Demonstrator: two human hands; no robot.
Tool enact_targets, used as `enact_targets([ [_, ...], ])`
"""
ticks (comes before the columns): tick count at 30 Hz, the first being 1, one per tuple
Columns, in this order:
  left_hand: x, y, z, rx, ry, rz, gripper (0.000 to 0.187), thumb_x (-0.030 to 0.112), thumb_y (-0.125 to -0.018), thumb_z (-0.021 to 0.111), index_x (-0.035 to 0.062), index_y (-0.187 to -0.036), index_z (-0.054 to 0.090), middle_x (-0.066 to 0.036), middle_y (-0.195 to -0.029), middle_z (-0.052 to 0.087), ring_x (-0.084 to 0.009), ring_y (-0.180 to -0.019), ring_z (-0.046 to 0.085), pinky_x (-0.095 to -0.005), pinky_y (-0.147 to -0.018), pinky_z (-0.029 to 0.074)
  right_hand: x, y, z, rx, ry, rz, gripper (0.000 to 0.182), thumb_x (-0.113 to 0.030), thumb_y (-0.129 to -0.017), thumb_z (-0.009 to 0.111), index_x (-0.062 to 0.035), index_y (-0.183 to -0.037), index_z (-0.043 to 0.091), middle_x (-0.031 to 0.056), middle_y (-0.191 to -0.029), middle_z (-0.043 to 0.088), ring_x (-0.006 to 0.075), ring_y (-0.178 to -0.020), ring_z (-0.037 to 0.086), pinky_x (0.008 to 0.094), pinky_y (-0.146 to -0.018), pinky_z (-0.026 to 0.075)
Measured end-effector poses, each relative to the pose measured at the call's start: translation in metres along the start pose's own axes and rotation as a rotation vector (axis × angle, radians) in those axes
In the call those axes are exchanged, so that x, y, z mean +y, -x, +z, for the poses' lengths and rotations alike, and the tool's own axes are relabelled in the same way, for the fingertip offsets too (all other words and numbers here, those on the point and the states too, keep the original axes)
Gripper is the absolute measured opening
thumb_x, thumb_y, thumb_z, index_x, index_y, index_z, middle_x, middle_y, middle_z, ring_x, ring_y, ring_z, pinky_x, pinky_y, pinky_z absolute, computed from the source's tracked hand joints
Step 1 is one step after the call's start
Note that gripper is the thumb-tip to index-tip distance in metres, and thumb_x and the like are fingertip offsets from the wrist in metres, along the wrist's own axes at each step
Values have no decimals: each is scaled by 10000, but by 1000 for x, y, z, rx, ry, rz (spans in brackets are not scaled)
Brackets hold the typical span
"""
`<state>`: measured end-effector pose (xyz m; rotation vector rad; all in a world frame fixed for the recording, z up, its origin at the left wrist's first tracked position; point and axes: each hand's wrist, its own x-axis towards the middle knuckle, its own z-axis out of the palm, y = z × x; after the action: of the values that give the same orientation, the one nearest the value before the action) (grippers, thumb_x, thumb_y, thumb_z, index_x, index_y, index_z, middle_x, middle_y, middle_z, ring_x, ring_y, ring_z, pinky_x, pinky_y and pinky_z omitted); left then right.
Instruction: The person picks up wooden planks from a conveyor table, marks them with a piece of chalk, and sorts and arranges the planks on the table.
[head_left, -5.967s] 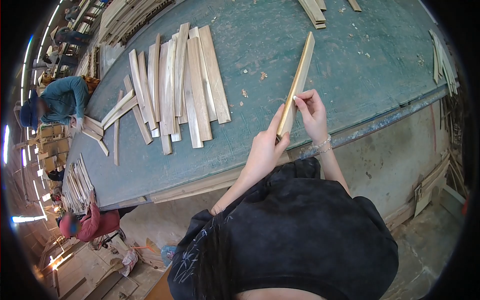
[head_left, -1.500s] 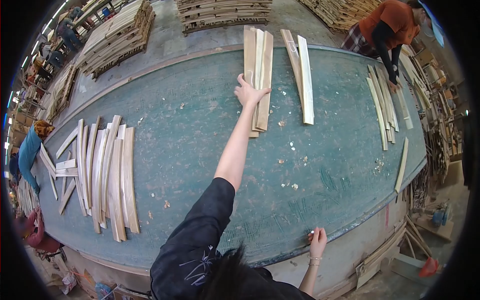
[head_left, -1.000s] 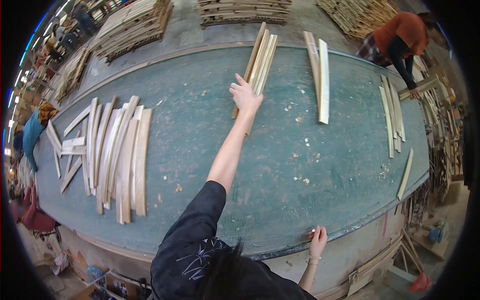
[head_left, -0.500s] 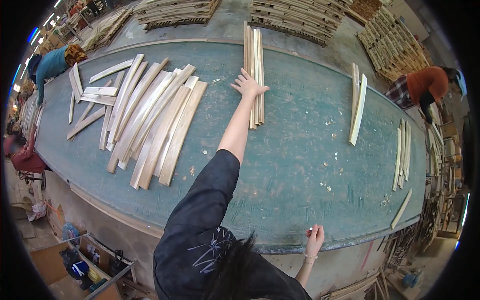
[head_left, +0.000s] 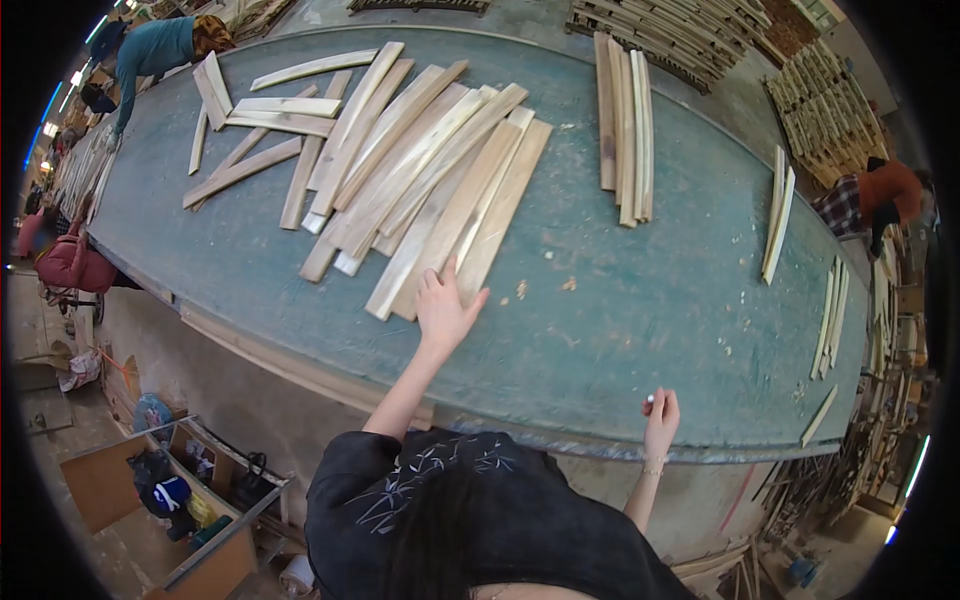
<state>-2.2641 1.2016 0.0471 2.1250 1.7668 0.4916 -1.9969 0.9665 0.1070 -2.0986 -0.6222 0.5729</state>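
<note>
My left hand (head_left: 445, 310) is at the near ends of a spread of wooden slats (head_left: 440, 185) left of the middle. Its fingers are stretched out over the end of the rightmost slats, thumb apart, with no closed grip. Near the front edge of the green table (head_left: 560, 350), my right hand (head_left: 660, 420) is closed in a pinch. A small white stick (head_left: 650, 399) pokes out from its fingers; most of it is hidden. Farther back, to the right of the spread, several slats (head_left: 625, 140) lie side by side in a narrow group.
Two slats (head_left: 778, 220) and a few thin strips (head_left: 829, 315) lie toward the right end. Wood chips (head_left: 569, 284) dot the tabletop. People work at the left (head_left: 160, 50) and right (head_left: 885, 195) ends. Below the front edge stands an open box (head_left: 105, 485) with bags. Stacked lumber (head_left: 670, 35) stands behind.
My left hand has left the narrow slat group at the back and come down to the near ends of the spread slats. The view has swung left; my right hand still pinches the white stick.
</note>
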Motion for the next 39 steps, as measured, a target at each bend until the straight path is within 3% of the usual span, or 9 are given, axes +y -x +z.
enact_targets([
  [7, -73, 6, -33, -65, -258, -12, 736, 414, -685, 590, 160, -1279, 236, -124, -883, 398, -253, -781, 407, -341, -618, 359, -39, 48, 71, -41, -79, -88, 245, -197, -863, 438, -30, -684, 440, -1, -587, 485, 51, -534, 435, 191, -492, 363],
  [11, -108, 8, -18, -123, -141, 142, 743, 410, -699, 573, 55, -1257, 232, -149, -784, 541, -260, -692, 552, -364, -589, 427, -49, 73, 100, -44, -87, -93, 244, -200, -859, 447, -29, -686, 442, -1, -592, 495, 48, -534, 437, 193, -495, 365],
  [15, -108, 2, -13, -272, -140, 158, 741, 426, -719, 554, -5, -1234, 241, -123, -634, 570, -271, -563, 572, -350, -510, 458, -77, 86, 133, -39, -121, -139, 234, -194, -858, 450, -26, -695, 451, 1, -591, 500, 49, -528, 439, 192, -493, 365],
  [19, -77, 20, -18, 62, -193, 423, 872, 504, -656, 579, 58, -1282, 168, -158, -681, 546, -282, -577, 565, -365, -508, 457, -94, 86, 171, -151, -155, -165, 223, -183, -857, 446, -24, -701, 459, 1, -581, 501, 46, -532, 448, 190, -490, 367],
  [21, -72, 19, -17, -115, -316, 379, 886, 485, -660, 584, 95, -1304, 118, -128, -770, 541, -264, -643, 569, -353, -533, 463, -106, 89, 182, -154, -169, -174, 222, -182, -857, 446, -25, -701, 459, 2, -579, 502, 45, -532, 450, 189, -490, 367],
  [28, -56, -12, -69, -662, 773, 65, 705, 294, -736, 535, -26, -1243, 164, -187, -733, 590, -312, -697, 591, -353, -631, 455, -95, 84, 170, -78, -221, -141, 242, -192, -859, 446, -24, -684, 451, -3, -577, 494, 40, -523, 442, 183, -490, 363],
  [35, 60, -81, -22, -268, 505, 406, 862, 480, -721, 536, -12, -1275, 96, -258, -888, 545, -317, -775, 567, -386, -651, 448, -87, 73, 154, 31, -248, -126, 248, -191, -862, 439, -29, -675, 449, -3, -578, 483, 40, -516, 433, 182, -490, 359],
  [37, 60, -85, 1, -66, 13, 387, 947, 566, -679, 523, -7, -1287, 76, -306, -1166, 359, -398, -1067, 389, -497, -846, 336, -82, 73, 152, 34, -262, -108, 246, -192, -862, 439, -33, -675, 451, -4, -578, 484, 39, -516, 432, 182, -488, 357],
  [39, 42, -66, 12, -209, -116, 262, 972, 596, -652, 524, 0, -1292, 102, -278, -1288, 177, -470, -1167, 175, -582, -912, 180, -72, 70, 152, 33, -277, -96, 245, -193, -862, 440, -36, -674, 453, -4, -578, 484, 39, -516, 430, 181, -485, 356],
])
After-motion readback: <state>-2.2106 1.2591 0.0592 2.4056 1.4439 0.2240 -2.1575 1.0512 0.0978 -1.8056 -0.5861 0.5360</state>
